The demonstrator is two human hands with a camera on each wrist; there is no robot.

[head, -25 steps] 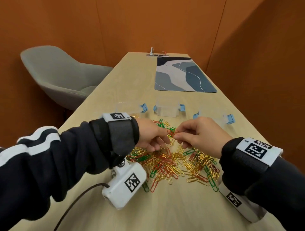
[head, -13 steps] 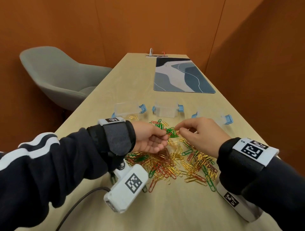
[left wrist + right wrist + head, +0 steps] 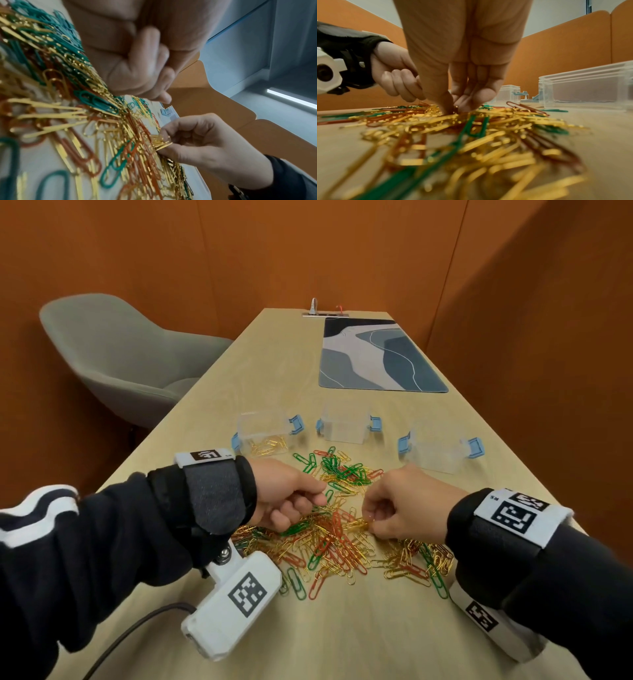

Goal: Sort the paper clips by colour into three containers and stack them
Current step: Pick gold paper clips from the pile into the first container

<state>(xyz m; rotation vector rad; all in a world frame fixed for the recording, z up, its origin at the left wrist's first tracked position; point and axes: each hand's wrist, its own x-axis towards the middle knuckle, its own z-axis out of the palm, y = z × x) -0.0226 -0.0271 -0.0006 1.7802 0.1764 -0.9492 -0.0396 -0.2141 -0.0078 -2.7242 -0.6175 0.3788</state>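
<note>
A loose pile of gold, red and green paper clips (image 3: 339, 535) lies on the table in front of me. Behind it stand three clear containers with blue latches: the left one (image 3: 251, 422) holds gold clips, while the middle one (image 3: 346, 428) and right one (image 3: 442, 455) look empty. My right hand (image 3: 371, 520) is down in the pile and pinches a small bundle of gold clips (image 3: 162, 143) between thumb and fingers. My left hand (image 3: 317, 499) hovers over the pile's left side with its fingers curled; the left wrist view shows no clip in it.
A blue and grey patterned mat (image 3: 376, 354) lies further back on the table. A grey chair (image 3: 113, 354) stands at the left beside the table edge. Orange walls close in on all sides. A cable (image 3: 137, 628) runs from my left wrist camera.
The hands met over the green clips at the far side of the pile. They have since parted and dropped; the right hand came nearer and now pinches gold clips.
</note>
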